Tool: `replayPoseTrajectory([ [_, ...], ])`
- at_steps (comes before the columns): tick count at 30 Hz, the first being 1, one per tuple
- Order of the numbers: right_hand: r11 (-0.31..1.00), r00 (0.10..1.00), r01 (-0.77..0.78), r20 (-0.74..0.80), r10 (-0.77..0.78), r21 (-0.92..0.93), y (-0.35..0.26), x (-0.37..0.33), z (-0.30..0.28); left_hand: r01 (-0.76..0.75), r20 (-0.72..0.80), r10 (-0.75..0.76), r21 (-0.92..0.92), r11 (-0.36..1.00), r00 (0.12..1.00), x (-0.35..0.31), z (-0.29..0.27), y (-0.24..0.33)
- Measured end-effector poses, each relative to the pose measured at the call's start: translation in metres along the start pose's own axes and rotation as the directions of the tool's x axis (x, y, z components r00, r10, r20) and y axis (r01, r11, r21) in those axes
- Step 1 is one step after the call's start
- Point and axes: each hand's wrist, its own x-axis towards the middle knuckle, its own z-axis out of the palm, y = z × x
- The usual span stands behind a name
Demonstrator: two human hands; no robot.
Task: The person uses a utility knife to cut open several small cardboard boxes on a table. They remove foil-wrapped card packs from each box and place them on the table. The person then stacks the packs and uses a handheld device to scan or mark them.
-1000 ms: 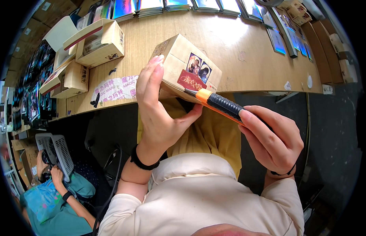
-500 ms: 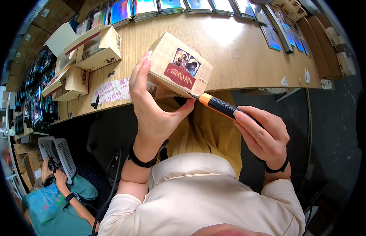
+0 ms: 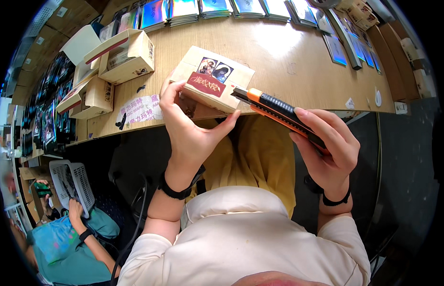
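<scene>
A cream cardboard box with a dark red label and two small pictures is gripped in my left hand, thumb at its near right corner and fingers along its left side. The box is tilted at the table's near edge. In my right hand is an orange and black utility knife, pointing up and left. Its tip overlaps the right side of the box in this view, and I cannot tell whether they touch. Two similar boxes with raised lids, one behind the other, stand to the left.
Stacks of shiny silver-blue packs line the table's far side. Dark packs are heaped at the left. A printed paper strip lies near the front edge. At lower left, a co-worker in teal reaches into a white basket.
The box has gone lower and its labelled face has turned more upward. The knife has come away from the box's lower edge and rotated, showing its broad side.
</scene>
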Motion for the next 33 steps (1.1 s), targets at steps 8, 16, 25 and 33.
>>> replayPoseTrajectory([
  [8, 0.998, 0.998, 0.056, 0.030, -0.056, 0.011, -0.001, 0.022, 0.007, -0.365, 0.082, 0.394, 0.582, 0.727, 0.915, 0.013, -0.024, 0.007],
  [16, 0.992, 0.986, 0.124, 0.117, -0.121, -0.021, -0.009, 0.036, 0.016, -0.427, 0.111, 0.424, 0.443, 0.789, 0.899, 0.020, -0.029, -0.005],
  [25, 0.979, 0.971, 0.176, 0.179, -0.156, -0.104, -0.015, 0.041, 0.016, -0.405, 0.083, 0.407, 0.399, 0.823, 0.910, 0.019, -0.029, -0.005],
  [33, 0.977, 0.963, 0.097, 0.266, -0.044, -0.189, -0.040, 0.053, 0.018, -0.393, 0.083, 0.396, 0.417, 0.820, 0.914, 0.019, -0.029, -0.004],
])
